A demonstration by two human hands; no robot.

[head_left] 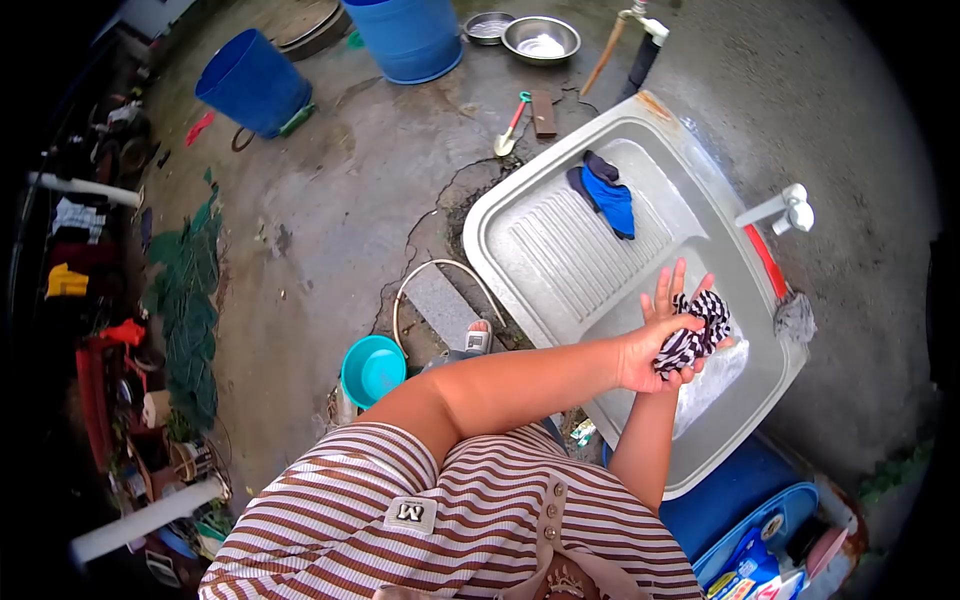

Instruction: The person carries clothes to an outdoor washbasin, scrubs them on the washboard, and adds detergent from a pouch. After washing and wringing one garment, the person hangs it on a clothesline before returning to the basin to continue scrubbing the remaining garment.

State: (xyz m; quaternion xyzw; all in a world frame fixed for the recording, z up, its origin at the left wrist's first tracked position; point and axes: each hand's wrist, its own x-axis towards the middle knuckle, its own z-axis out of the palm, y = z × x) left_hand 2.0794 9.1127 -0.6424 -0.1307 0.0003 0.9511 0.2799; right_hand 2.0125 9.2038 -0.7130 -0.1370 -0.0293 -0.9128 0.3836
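Note:
My left hand (643,358) is closed around a bunched black-and-white striped cloth (708,318), thumb across its top. Behind it, my right hand (672,290) has its fingers stretched upward and spread. Its palm is largely hidden by the cloth and the left hand, and seems to lie against the cloth. Both hands are over the basin of a pale grey sink (740,440), where whitish water or suds show. On the sink's ribbed washboard side lies a wet blue and dark garment (608,197), apart from both hands.
A white tap (790,212) juts over the sink's right rim, near a grey scrubber (796,318). A teal basin (373,371) and a hose (400,300) are left of the sink. Blue barrels (255,85) and metal bowls (541,40) stand farther back. A blue tub (800,500) sits lower right.

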